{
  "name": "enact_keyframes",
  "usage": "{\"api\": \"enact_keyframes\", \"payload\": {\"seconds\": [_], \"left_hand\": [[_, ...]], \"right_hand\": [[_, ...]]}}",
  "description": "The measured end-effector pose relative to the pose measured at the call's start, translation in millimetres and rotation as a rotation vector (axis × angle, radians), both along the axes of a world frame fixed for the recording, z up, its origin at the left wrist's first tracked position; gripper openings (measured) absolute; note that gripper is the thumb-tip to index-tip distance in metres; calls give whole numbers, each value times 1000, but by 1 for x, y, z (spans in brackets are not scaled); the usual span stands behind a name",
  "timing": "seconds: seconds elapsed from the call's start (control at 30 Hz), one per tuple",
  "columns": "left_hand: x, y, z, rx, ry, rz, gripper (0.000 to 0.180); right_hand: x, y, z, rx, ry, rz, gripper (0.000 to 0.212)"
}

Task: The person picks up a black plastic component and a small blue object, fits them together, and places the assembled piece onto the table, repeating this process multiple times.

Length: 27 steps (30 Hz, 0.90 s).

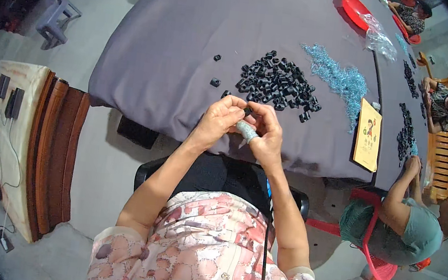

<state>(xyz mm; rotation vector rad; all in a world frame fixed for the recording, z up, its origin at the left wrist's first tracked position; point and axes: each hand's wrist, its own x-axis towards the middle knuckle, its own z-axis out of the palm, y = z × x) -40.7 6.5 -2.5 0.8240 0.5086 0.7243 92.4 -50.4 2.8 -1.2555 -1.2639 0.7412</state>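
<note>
A small black plastic part [247,111] is pinched between the fingertips of my left hand [218,120] and my right hand [266,136], just over the table's near edge. A pale, whitish-grey wrapping [247,131] covers one finger of my right hand. Right beyond my hands lies a heap of similar black parts [277,82]. A few loose ones, such as this black piece [215,82], lie to its left. Farther right spreads a long pile of tiny shiny light-blue pieces [341,79]. What each piece is I cannot make out.
A grey cloth [191,42] covers the table. A yellow booklet [368,135] lies at its right, near a red basin [354,11] and a clear plastic bag [381,42] farther back. Other people work along the right side, one on a red chair [371,234]. A wooden cabinet [51,153] stands left.
</note>
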Motion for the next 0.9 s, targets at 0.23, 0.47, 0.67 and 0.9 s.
{"api": "enact_keyframes", "payload": {"seconds": [0.23, 0.47, 0.67, 0.9], "left_hand": [[0, 0, 6, 65, 53, -19, 23], [0, 0, 5, 63, 79, -31, 25], [1, -2, 0, 62, 80, 8, 30], [6, -8, 11, 64, 79, 46, 32]], "right_hand": [[-3, -2, 3, 73, -186, -61, 41], [-6, -1, 5, 118, -280, -144, 38], [-3, -2, -2, 178, -295, -142, 35], [-4, -1, -1, 239, -349, -144, 29]]}}
